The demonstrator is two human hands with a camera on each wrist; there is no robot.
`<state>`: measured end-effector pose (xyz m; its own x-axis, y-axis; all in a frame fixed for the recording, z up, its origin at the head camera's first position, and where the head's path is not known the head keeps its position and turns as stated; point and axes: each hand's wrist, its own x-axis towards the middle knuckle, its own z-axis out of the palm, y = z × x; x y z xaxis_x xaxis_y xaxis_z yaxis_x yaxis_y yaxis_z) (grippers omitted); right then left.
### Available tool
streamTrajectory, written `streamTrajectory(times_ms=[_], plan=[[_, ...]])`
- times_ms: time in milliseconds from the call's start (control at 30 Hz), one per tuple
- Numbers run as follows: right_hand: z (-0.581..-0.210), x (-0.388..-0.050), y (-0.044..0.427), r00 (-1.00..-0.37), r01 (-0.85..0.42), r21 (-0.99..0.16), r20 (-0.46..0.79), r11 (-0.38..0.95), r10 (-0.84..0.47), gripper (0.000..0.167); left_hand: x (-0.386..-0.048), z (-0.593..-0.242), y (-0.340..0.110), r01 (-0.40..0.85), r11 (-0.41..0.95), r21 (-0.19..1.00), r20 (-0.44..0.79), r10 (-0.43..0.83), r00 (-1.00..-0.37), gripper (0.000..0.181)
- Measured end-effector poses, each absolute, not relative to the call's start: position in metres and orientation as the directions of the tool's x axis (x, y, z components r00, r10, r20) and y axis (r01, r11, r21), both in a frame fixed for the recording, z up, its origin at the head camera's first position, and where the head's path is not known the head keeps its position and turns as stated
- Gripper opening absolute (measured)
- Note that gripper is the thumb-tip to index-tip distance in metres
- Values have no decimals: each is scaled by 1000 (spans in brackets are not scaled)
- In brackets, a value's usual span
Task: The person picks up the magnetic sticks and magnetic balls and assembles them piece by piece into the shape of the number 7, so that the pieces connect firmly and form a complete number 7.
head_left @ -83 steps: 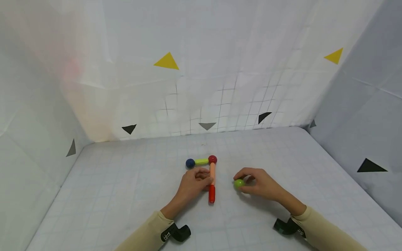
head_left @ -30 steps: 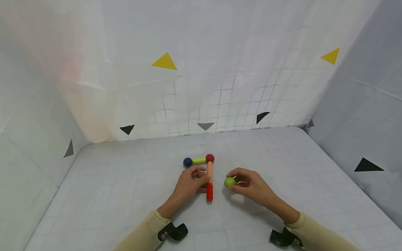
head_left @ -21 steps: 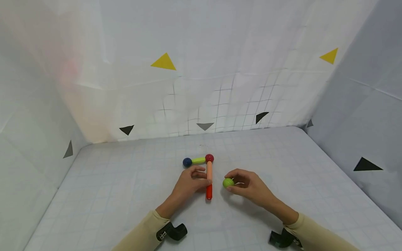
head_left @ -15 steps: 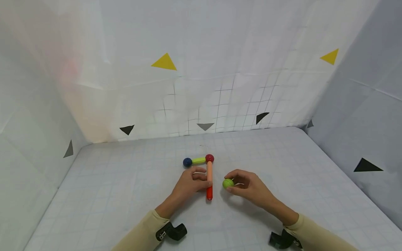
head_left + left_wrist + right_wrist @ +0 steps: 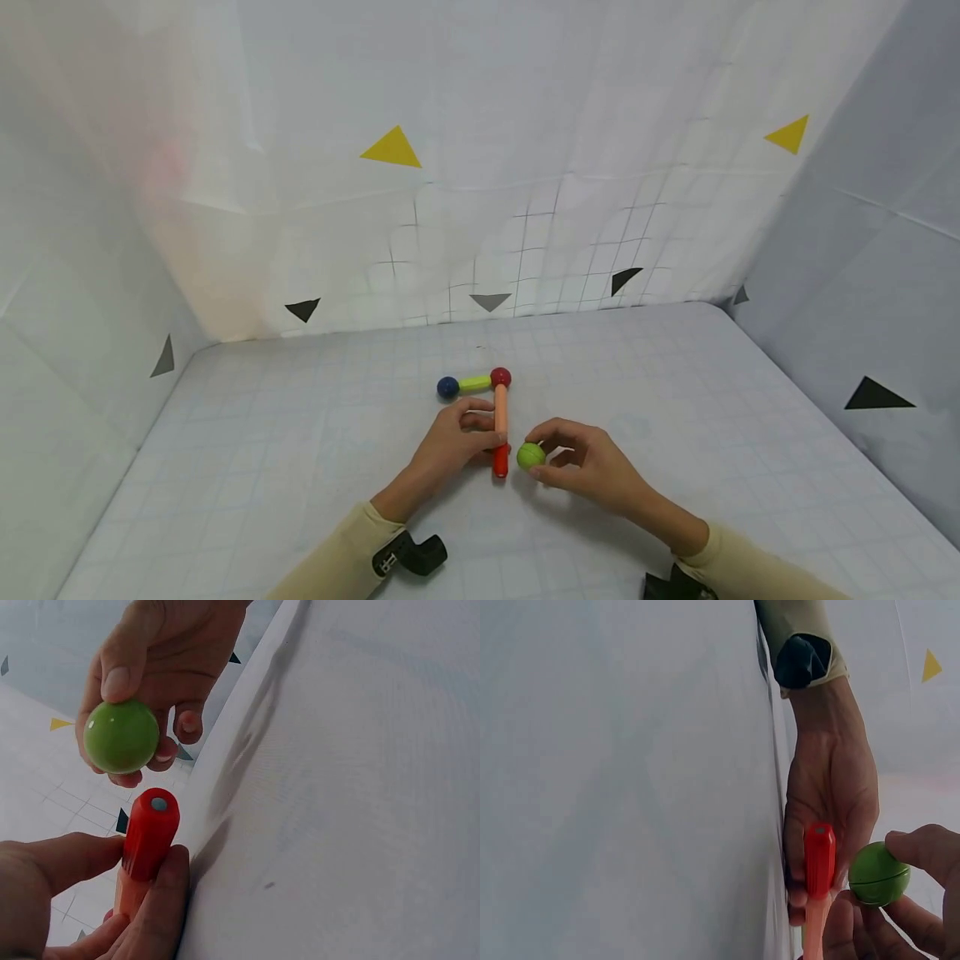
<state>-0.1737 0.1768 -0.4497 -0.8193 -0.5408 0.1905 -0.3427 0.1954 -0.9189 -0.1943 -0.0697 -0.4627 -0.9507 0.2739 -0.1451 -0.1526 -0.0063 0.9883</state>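
My left hand [image 5: 447,439] pinches the red stick [image 5: 500,463], which has a grey dot on its near end in the left wrist view. An orange stick [image 5: 500,408] continues from it in line, up to a red ball [image 5: 500,377]. From that ball a yellow-green stick [image 5: 475,383] runs left to a dark blue ball [image 5: 447,387]. Between the thumb and fingers of my right hand [image 5: 588,467] is a green ball [image 5: 531,456] with a seam. The green ball [image 5: 120,736] is apart from the red stick's end [image 5: 158,804], a small gap between them.
A white gridded cloth covers the table [image 5: 315,467]. White sheets form the back wall [image 5: 480,208] and sides, marked with yellow and black triangles. Dark wrist cameras, one being the left camera [image 5: 423,554], sit under both cuffs.
My right hand has carried the green ball left, and lately a little nearer to me, toward the red stick. My left thumb has slid down to where the orange and red sticks meet.
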Motion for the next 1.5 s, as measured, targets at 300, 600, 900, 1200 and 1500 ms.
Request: streamTrajectory(times_ms=[300,600,900,1200,1500], plan=[[-454,-163,169,-735,-439,-895,311,74,-602,31,-192,-465,-67,-116,-9,993,-109,266,-958,49],[-456,-155,163,-721,-421,-901,264,103,-640,33,-190,-464,-64,-85,16,996,-86,240,-967,48],[-460,-152,160,-713,-419,-905,277,75,-644,32,-190,-465,-63,-81,48,996,-90,230,-969,47],[-464,-154,160,-736,-413,-904,257,115,-626,31,-191,-469,-63,-64,52,997,-74,238,-968,46],[-469,-155,158,-751,-421,-898,268,125,-603,34,-190,-467,-61,-64,109,992,-88,230,-969,43]])
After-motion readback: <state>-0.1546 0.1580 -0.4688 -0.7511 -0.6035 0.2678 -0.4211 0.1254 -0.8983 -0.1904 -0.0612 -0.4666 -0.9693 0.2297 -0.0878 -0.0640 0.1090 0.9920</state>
